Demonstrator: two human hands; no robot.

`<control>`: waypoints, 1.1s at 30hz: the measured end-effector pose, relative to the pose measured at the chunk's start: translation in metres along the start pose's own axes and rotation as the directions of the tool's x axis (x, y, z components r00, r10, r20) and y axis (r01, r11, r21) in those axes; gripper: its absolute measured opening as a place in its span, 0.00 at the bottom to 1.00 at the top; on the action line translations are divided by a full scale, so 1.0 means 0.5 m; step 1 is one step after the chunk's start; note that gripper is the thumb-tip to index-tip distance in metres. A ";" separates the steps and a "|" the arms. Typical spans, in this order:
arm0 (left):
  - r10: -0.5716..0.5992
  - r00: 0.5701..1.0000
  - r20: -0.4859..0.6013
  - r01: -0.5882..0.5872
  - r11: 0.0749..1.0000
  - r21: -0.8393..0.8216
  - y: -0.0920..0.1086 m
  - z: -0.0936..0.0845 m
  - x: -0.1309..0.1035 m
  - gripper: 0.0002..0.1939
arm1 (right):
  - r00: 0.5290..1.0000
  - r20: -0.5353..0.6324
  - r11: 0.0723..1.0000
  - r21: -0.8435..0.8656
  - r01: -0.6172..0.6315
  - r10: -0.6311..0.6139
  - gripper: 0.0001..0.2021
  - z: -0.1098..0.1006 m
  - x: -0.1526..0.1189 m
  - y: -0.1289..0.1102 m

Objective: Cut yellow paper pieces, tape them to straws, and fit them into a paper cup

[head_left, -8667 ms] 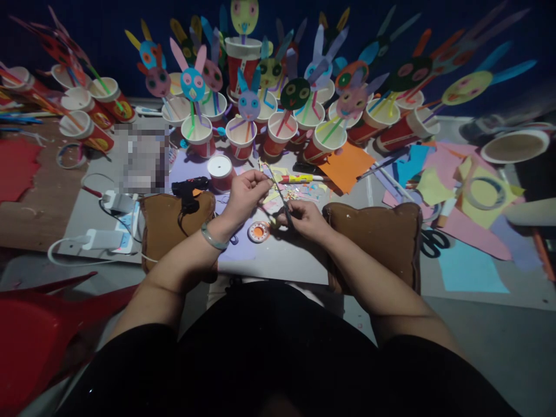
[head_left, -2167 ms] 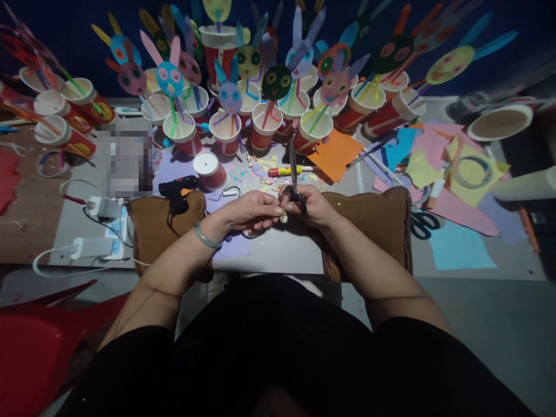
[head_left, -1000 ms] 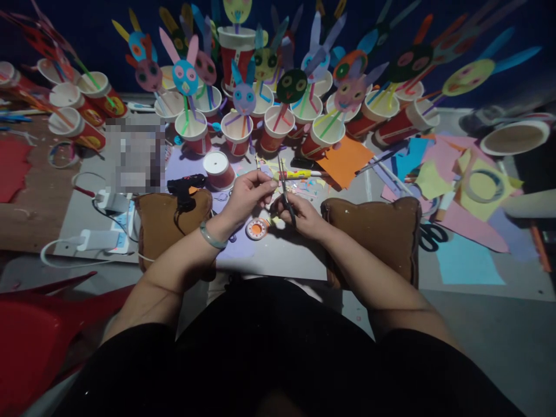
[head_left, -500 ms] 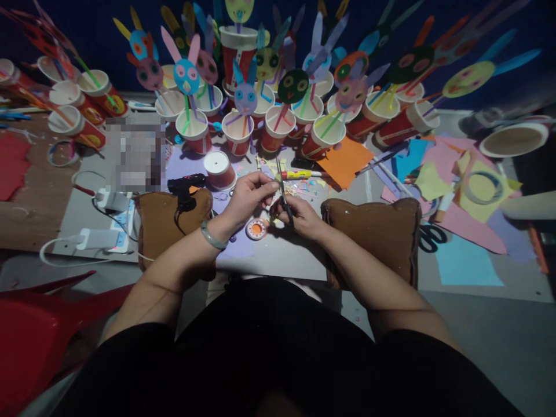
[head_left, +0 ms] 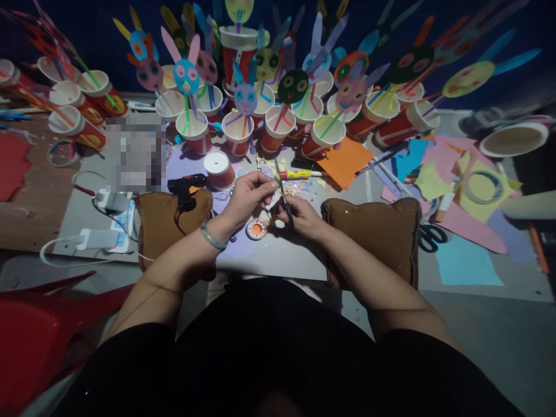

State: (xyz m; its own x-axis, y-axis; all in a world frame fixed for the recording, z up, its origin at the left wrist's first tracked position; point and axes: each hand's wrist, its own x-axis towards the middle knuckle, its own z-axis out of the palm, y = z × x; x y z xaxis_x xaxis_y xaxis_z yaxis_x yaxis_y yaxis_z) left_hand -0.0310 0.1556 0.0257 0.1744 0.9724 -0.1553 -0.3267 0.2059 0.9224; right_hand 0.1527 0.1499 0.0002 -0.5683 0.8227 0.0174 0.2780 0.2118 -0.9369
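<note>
My right hand (head_left: 304, 217) is closed around the handles of dark scissors (head_left: 284, 202), whose blades point away from me. My left hand (head_left: 247, 197) pinches a small yellowish piece of paper against the blades; fingers cover most of it. Just below the hands lies a round white dial-like ring with an orange centre (head_left: 257, 229). Paper scraps (head_left: 299, 190) are scattered beyond the fingertips, beside a yellow-and-red tube (head_left: 297, 174). An upturned paper cup (head_left: 219, 169) stands near my left hand.
Paper cups with rabbit-faced figures (head_left: 245, 98) crowd the back. A black glue gun (head_left: 186, 188) rests on the left brown cushion (head_left: 152, 211); another brown cushion (head_left: 373, 237) supports my right forearm. Coloured paper (head_left: 471, 272), tape (head_left: 483, 186) and other scissors (head_left: 432, 238) lie right.
The scissors have tilted slightly, their tips shifting a little left. A yellowish bit that showed under my right fingers is no longer visible. Both arms stay nearly in place.
</note>
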 end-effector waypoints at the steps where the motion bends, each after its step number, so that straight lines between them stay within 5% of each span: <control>1: 0.003 1.000 -0.004 -0.003 1.000 0.006 0.001 0.000 0.000 0.18 | 1.000 0.003 1.000 -0.003 -0.001 0.001 0.21 0.000 0.000 0.000; 33: 0.011 1.000 -0.013 -0.010 1.000 0.006 0.006 0.000 -0.002 0.19 | 0.999 0.024 0.999 0.001 0.040 -0.040 0.25 -0.012 0.005 -0.012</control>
State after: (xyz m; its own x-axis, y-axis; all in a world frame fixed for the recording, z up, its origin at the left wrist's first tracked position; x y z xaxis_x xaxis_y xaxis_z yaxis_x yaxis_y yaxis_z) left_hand -0.0323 0.1551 0.0286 0.1590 0.9758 -0.1500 -0.3231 0.1950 0.9261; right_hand 0.1542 0.1540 0.0078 -0.5970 0.8009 0.0466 0.2542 0.2439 -0.9359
